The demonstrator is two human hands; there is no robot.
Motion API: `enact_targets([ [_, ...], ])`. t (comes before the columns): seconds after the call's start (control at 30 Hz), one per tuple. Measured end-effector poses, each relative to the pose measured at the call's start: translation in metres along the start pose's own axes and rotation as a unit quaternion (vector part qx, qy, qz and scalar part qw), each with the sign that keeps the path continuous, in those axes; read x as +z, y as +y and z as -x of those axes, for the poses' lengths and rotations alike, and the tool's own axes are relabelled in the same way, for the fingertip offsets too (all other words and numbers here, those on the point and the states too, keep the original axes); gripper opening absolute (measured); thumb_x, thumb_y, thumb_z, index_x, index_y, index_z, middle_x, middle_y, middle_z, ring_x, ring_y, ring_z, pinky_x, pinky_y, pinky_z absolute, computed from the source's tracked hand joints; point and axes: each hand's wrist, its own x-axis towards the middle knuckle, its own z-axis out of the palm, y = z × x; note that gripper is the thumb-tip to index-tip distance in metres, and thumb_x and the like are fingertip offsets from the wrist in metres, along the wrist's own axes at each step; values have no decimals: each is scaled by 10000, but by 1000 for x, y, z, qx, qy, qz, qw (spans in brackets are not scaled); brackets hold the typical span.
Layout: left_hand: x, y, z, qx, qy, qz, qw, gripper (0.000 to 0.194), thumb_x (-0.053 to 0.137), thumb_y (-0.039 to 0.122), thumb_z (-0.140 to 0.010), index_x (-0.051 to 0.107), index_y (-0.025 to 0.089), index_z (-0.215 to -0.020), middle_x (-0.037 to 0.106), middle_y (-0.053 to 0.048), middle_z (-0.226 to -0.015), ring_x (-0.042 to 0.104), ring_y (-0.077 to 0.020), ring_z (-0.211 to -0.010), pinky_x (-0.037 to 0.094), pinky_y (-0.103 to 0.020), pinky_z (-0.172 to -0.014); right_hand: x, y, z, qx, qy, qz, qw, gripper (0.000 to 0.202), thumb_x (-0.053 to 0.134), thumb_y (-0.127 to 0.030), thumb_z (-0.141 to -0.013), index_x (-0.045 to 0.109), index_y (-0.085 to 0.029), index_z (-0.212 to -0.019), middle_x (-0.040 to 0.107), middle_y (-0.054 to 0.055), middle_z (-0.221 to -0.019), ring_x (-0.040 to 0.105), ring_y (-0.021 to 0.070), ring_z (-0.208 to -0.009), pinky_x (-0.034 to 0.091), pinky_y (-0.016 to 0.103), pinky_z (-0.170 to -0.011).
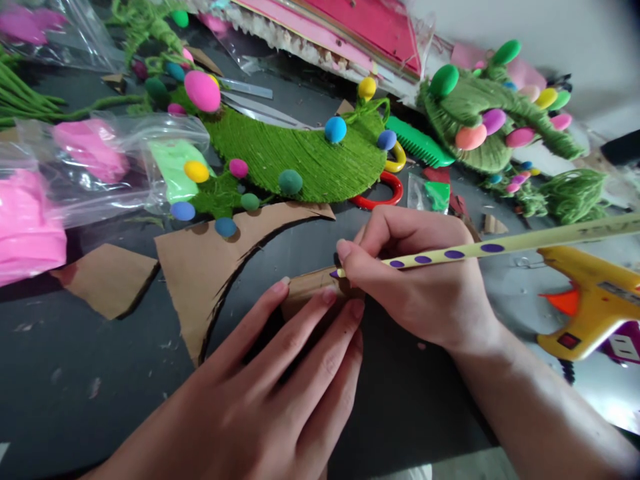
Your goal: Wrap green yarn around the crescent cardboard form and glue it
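My left hand (pixel 295 380) lies with its fingers spread, the fingertips pressing on a small piece of brown cardboard (pixel 300 288) on the dark table. Closed around a pale yellow pencil with purple dots (pixel 454 255), my right hand (pixel 420 273) rests at the right end of that piece. The pencil's purple tip touches the cardboard's upper part. Above and left of the fingers lies a larger cardboard offcut (pixel 193 257) with a curved edge. A green yarn-wrapped crescent (pixel 300 163) with coloured balls is beyond it.
A yellow glue gun (pixel 590 300) lies at the right. Red-handled scissors (pixel 393 193) and a green comb (pixel 420 141) are behind my right hand. Plastic bags with pink clay (pixel 90 150) fill the left. Another yarn-wrapped shape (pixel 480 127) sits at the upper right. A cardboard scrap (pixel 107 280) lies left.
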Motion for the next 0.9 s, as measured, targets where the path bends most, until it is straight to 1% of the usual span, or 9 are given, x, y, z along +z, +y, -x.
enact_targets([
  [0.1, 0, 0, 0, -4, 3, -3, 1000, 532, 514, 309, -922, 551, 109, -1414, 514, -110, -1521, 423, -372, -1425, 221, -573, -1233, 0, 0, 0, 2, -1, -4, 1000, 299, 714, -198, -820, 534, -196, -582, 582, -27, -526, 483, 84, -468, 380, 207, -399],
  [0.23, 1, -1, 0, -8, 4, -2, 1000, 530, 517, 320, -923, 555, 109, -1408, 515, -111, -1519, 413, -373, -1432, 216, -572, -1236, -1, 0, 0, -7, 6, 10, 1000, 317, 717, -166, -800, 513, -191, -558, 565, -35, -512, 443, 69, -458, 356, 194, -387],
  [0.4, 1, 0, 0, 2, 6, -5, 1000, 540, 510, 324, -928, 546, 98, -1417, 503, -123, -1527, 409, -376, -1434, 215, -576, -1234, 0, -1, 0, 5, 7, 5, 1000, 308, 730, -187, -818, 546, -198, -571, 576, -23, -513, 505, 93, -460, 393, 225, -405],
  [0.63, 0, -1, 0, 0, 6, -7, 1000, 543, 518, 338, -924, 550, 107, -1414, 503, -112, -1530, 409, -376, -1435, 222, -574, -1234, -1, -1, 0, -3, 4, 13, 1000, 322, 730, -178, -810, 533, -195, -556, 570, -17, -507, 476, 81, -447, 365, 216, -384],
  [0.77, 1, -1, 0, 5, 8, -6, 1000, 547, 520, 341, -923, 548, 111, -1418, 495, -116, -1535, 415, -371, -1432, 213, -574, -1235, 0, -2, 0, 15, 3, -1, 1000, 311, 735, -166, -811, 543, -202, -570, 572, -16, -511, 491, 91, -453, 379, 231, -399],
  [0.9, 1, 0, 1, 1, 10, -5, 1000, 552, 516, 347, -922, 550, 103, -1416, 497, -125, -1532, 423, -375, -1425, 222, -574, -1232, 2, -3, 0, 15, 5, -2, 1000, 313, 739, -180, -815, 546, -200, -570, 584, -12, -512, 484, 90, -451, 381, 230, -398],
])
